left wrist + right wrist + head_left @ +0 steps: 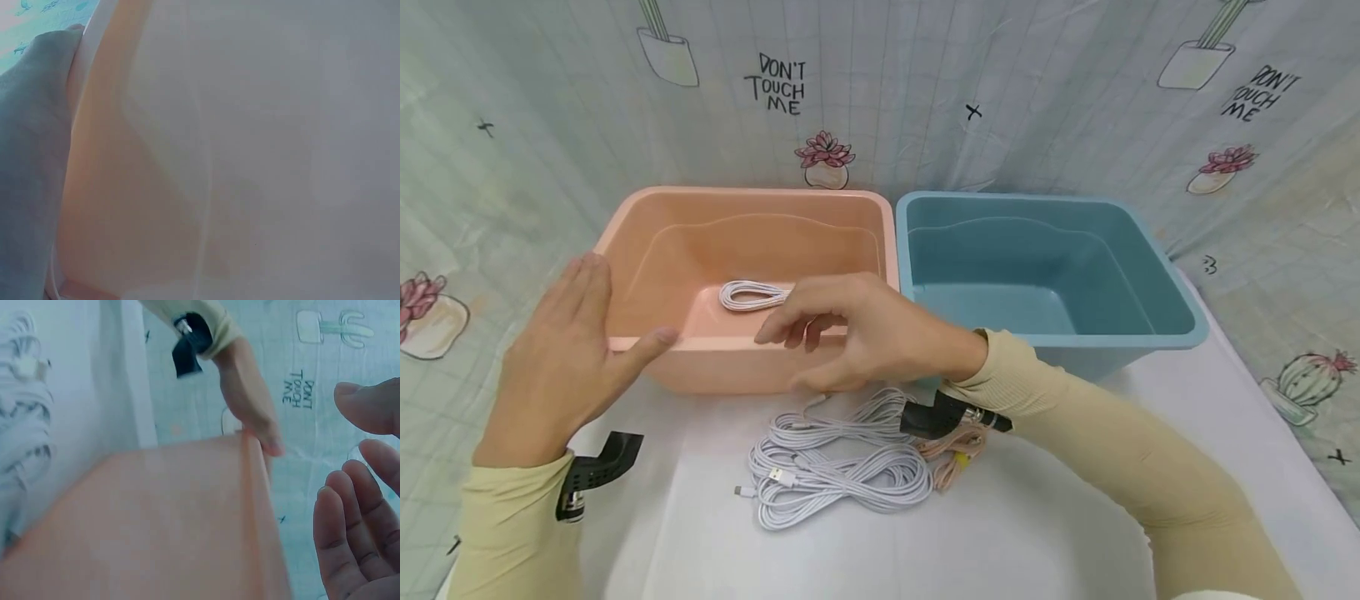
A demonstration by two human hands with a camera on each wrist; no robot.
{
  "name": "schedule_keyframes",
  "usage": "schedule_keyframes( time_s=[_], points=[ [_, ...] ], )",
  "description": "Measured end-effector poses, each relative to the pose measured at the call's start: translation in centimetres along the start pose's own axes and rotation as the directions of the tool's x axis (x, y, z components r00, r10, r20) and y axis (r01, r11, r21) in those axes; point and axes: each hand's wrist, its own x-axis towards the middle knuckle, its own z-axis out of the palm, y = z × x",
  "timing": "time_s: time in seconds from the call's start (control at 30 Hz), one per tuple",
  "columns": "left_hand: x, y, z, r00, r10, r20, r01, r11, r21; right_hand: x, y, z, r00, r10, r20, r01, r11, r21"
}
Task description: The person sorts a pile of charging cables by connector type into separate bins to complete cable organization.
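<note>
Nearest of all, on the white worktop point(820, 558), white cables point(842, 477) are seen heaped in coils on the near side of the right hand, with a tan cable point(953, 450) laid beside them, by that wrist. Now the right hand point(865, 329): held over the near rim of the orange bin point(722, 371), fingers loosely bent, thumb parted from them! To its left, the left hand point(561, 358) is rested straight-fingered at the bin's left rim, thumb spread. Past the right fingertips, inside, a white coil point(766, 290) is partly hidden. Right of that hand, the blue bin point(1052, 341) is set; behind, a printed curtain point(910, 108) is hung.
</note>
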Motion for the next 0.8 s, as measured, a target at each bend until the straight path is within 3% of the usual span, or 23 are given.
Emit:
schedule_keyframes(
  time_s=[0.27, 0.53, 0.8],
  points=[
    [0.3, 0.2, 0.1, 0.999, 0.026, -0.038, -0.026, 0.999, -0.018, -3.4, 1.6, 2.8, 0.999, 0.025, 0.021, -0.027, 0.993, 0.117],
    [0.4, 0.1, 0.1, 1.000, 0.018, -0.025, -0.018, 1.000, -0.013, -6.1, 3.9, 5.2, 1.000, 0.029, 0.009, -0.030, 0.995, 0.091],
    [0.3, 0.0, 0.1, 1.000, 0.001, -0.003, -0.001, 1.000, -0.008, -8.3, 6.1, 7.3, 0.993, 0.115, 0.024, -0.117, 0.986, 0.119]
  ],
)
